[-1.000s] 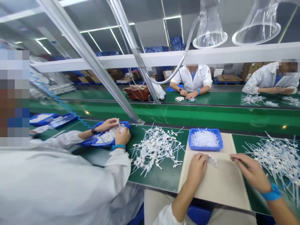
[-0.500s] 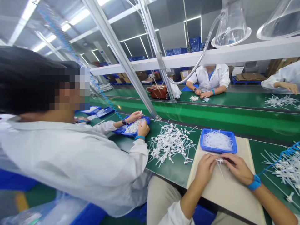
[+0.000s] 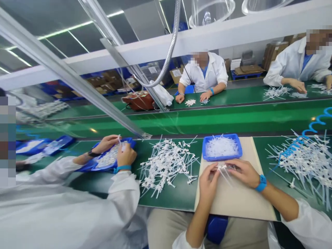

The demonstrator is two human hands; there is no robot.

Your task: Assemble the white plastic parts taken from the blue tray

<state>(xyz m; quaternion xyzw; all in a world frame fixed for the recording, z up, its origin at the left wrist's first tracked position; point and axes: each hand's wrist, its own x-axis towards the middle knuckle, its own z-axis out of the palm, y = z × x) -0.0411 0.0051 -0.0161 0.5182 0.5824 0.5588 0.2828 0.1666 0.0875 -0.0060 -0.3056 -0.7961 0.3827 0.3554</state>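
Note:
Over a beige board (image 3: 236, 197), my left hand (image 3: 209, 181) and my right hand (image 3: 245, 172) meet, fingers closed around a small white plastic part (image 3: 222, 167) with thin clear tubes hanging down. Both hands grip it from opposite sides. Just beyond them sits a blue tray (image 3: 240, 152) holding many short translucent pieces (image 3: 221, 146). A blue band circles my right wrist. Left of the board lies a pile of white connectors with tubes (image 3: 168, 164).
Another tubing pile (image 3: 306, 162) lies at the right under a coiled blue cord (image 3: 315, 122). At the left, a co-worker's hands (image 3: 126, 155) work over a blue tray (image 3: 97, 166). Two people sit across the green bench (image 3: 233, 119). A metal post (image 3: 77, 83) slants down to the bench.
The camera view has swung rightward, so the bench and co-workers appear farther left. My hands remain together on the white part, with the tubes now spread more apart.

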